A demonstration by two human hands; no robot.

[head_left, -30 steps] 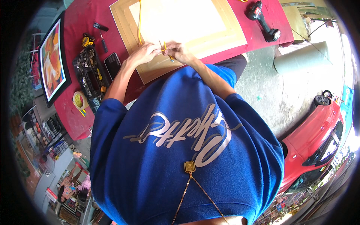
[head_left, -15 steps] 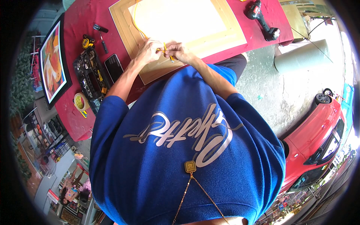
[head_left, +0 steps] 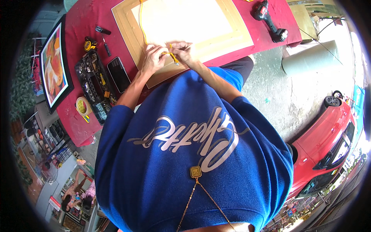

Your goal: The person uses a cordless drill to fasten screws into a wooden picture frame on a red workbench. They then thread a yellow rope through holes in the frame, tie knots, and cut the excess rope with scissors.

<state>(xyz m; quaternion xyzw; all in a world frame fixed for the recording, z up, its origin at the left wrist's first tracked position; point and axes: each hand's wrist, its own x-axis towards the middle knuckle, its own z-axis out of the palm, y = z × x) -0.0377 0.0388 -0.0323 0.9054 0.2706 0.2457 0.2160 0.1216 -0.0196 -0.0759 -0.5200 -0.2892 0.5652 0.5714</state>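
Note:
Both hands meet over the near edge of a flat framed panel [head_left: 129,23] with a pale wooden border and a bright white middle. A yellow cord [head_left: 142,27] runs from the panel's far side down to my left hand [head_left: 154,58], whose fingers are pinched on it. My right hand [head_left: 184,53] pinches the cord's short end, close beside the left. Between the hands the cord looks looped or knotted, and its tail hangs toward me. A small shiny metal piece seems to sit by the tail, too small to name.
On the red-covered table [head_left: 79,129] to the left lie a phone [head_left: 118,74], a black tool tray [head_left: 92,83], a tape measure [head_left: 90,44], a screwdriver [head_left: 106,46], a tape roll [head_left: 82,105] and a framed picture [head_left: 54,65]. A cordless drill [head_left: 270,23] lies at right.
My hands have drawn slightly apart and the knotted part of the cord shows more between them. My left hand has shifted slightly down, and the cord above it hangs straighter.

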